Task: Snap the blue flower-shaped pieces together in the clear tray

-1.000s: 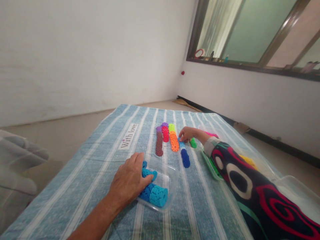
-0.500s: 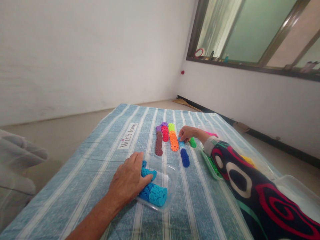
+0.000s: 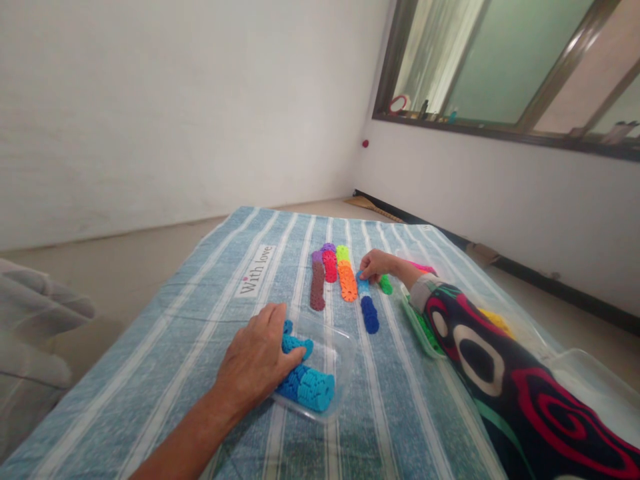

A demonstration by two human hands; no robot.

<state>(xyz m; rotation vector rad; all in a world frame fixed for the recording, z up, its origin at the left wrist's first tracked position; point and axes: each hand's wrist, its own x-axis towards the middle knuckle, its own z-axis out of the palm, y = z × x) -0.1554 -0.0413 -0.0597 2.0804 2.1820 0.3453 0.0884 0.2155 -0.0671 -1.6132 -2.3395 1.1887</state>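
My left hand bends over the left side of a clear plastic container and holds it, the thumb lying by the discs inside. Stacked blue interlocking discs lie on their side in it, with more blue discs partly under the hand. Farther off, my right hand pinches a light blue disc at the top of a row. Dark blue discs form the near end of that row. To its left lie rows of orange discs, red discs and brown discs.
Green discs lie right of the blue row. Under my right forearm, a container holds green discs, and yellow discs show beyond the sleeve. A striped cloth covers the table. A wall and window stand behind.
Both hands stay nearly where they were. The right hand's fingers shift very slightly at the light blue disc; the discs and containers keep their places.
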